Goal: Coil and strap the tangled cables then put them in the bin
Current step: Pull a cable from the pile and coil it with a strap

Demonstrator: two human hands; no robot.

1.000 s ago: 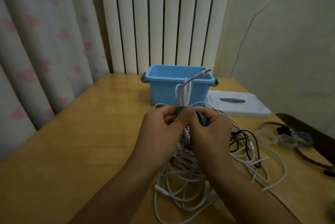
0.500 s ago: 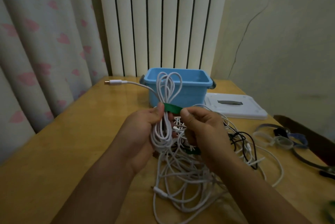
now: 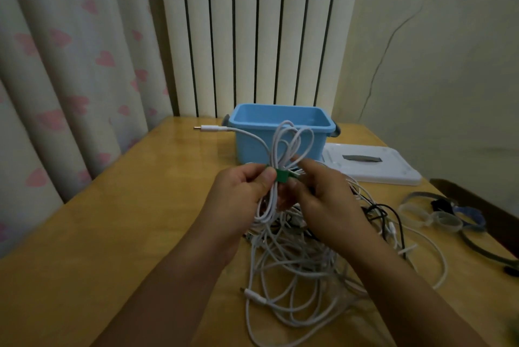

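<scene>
Our left hand (image 3: pixel 241 192) pinches the coiled cable (image 3: pixel 280 172) at centre frame while our right hand (image 3: pixel 323 195) wraps the green strap (image 3: pixel 281 176) to bind it.

Green strap (image 3: pixel 281 176) ends and right hand (image 3: pixel 323 200) fingertips hidden mid-bundle.

Counted on the wooden table (image 3: pixel 118 234)

Two hands, the left hand (image 3: pixel 238 195) and the right hand (image 3: pixel 325 206); one coiled white cable (image 3: pixel 283 147) with one green strap (image 3: pixel 281 176); one blue bin (image 3: pixel 280 133); one white lid (image 3: pixel 373 164); a tangled cable pile (image 3: pixel 303 271) too knotted to count; several spare straps (image 3: pixel 432 214).
</scene>
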